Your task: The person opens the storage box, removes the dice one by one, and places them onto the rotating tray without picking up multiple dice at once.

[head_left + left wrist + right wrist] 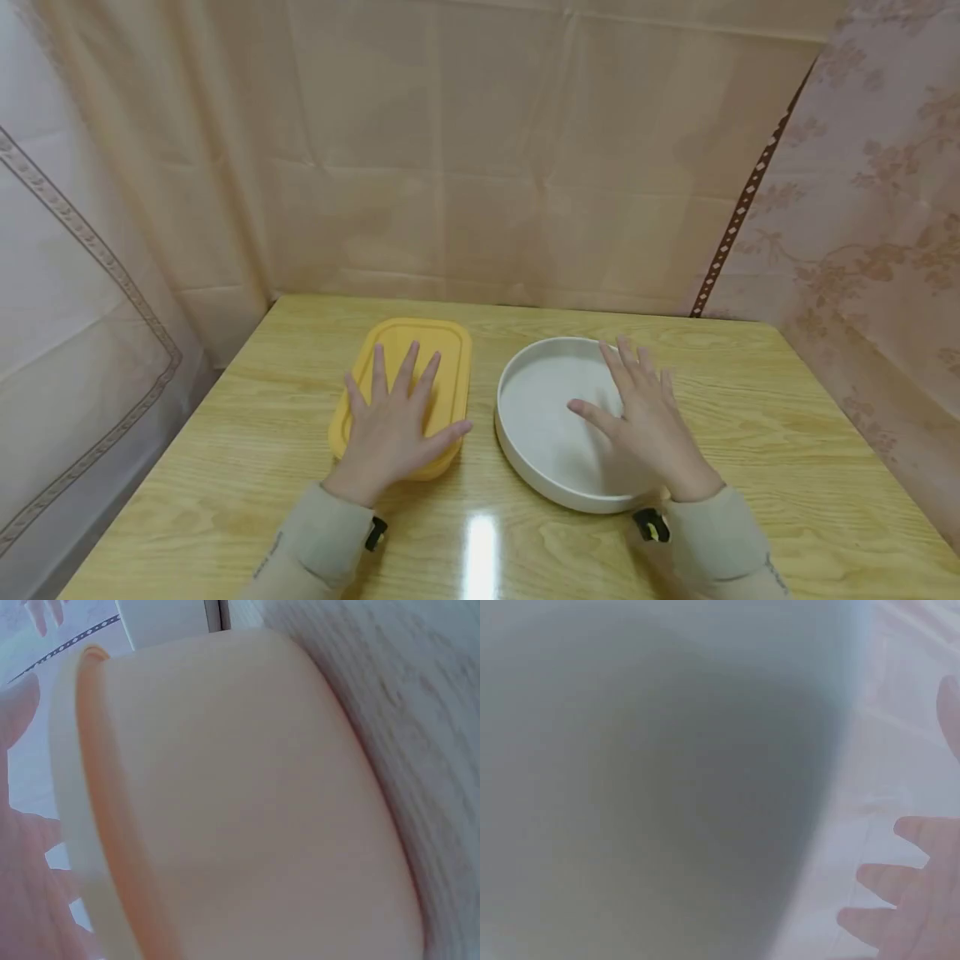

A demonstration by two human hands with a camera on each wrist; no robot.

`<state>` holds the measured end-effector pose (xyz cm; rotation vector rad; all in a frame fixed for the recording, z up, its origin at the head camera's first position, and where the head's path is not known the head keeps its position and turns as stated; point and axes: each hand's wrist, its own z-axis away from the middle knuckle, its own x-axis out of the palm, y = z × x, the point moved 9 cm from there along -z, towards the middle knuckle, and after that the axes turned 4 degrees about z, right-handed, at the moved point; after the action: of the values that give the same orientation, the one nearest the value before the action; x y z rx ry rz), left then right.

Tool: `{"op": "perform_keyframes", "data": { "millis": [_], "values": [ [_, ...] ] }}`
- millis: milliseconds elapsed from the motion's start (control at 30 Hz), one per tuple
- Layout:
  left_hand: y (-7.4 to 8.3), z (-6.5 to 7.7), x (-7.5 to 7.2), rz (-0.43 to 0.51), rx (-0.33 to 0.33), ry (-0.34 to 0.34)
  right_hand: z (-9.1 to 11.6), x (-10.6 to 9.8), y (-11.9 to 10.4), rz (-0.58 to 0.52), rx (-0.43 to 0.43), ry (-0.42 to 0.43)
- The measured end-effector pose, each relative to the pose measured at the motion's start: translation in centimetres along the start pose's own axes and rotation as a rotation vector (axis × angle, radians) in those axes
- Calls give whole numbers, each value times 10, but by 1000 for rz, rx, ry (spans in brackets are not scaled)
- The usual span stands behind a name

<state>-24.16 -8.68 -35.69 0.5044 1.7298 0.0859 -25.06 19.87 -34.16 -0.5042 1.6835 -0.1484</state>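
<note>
A yellow rectangular container with a yellow lid [452, 354] sits on the table, left of centre. Over it my left hand [390, 433] is spread, fingers straight and apart; I cannot tell whether it touches the lid. The left wrist view shows the container's smooth side [247, 787] close up, with the hand [30, 885] beside the lid's rim. To the right stands a shallow round white dish [540, 417] with a low wall. My right hand [652, 425] spreads above its right side and holds nothing. In the right wrist view its fingers [889, 883] extend straight, beyond the blurred dish [667, 787].
Both things stand on a light wood-grain table [772, 433], which reflects a bright light near its front. Behind it hangs a beige curtain [487, 167]. A white cloth [75, 292] drapes at the left and a floral cloth [885, 208] at the right.
</note>
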Motion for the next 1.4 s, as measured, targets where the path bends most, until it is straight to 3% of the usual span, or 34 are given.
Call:
{"op": "perform_keyframes", "data": {
  "millis": [167, 367, 700, 833, 1033, 1400],
  "values": [
    [2, 0, -5, -17, 22, -2, -3, 5, -12, -187, -48, -31],
    [1, 1, -12, -40, 35, 12, -5, 13, -22, -308, -51, -81],
    [-6, 8, -14, -65, 40, 17, -4, 32, -52, -497, -61, -66],
    [-6, 10, -16, -60, 58, 37, -6, 37, -67, -640, -93, -62],
    [-5, 12, -17, -72, 96, 39, -8, 55, -82, -860, -22, -87],
    [1, 18, -14, -88, 175, 60, -3, 79, -100, -919, 39, -101]
  ]
}}
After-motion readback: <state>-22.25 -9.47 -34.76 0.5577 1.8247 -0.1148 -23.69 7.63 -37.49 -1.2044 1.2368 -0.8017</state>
